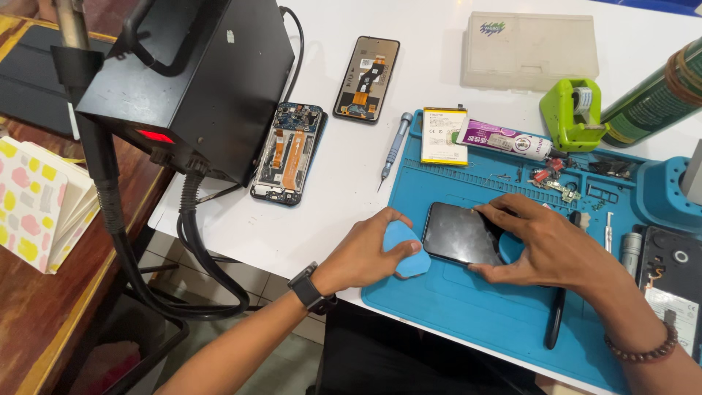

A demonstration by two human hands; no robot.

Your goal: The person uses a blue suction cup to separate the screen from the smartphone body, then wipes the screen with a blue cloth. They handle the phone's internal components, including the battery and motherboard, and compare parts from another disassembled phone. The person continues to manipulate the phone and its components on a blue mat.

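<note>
A black phone (461,234) lies screen-up on a blue work mat (468,307). My right hand (545,245) grips the phone's right end, fingers over its top and bottom edges. My left hand (365,252), with a black watch on the wrist, holds a light-blue triangular pry pick (406,249) against the phone's left edge.
On the white table lie an opened phone body (287,153), a loose display panel (367,78), a screwdriver (395,146), a battery (443,136), a glue tube (504,140), a green tape dispenser (574,113) and a clear plastic box (528,50). A black hot-air station (197,80) with hoses stands left.
</note>
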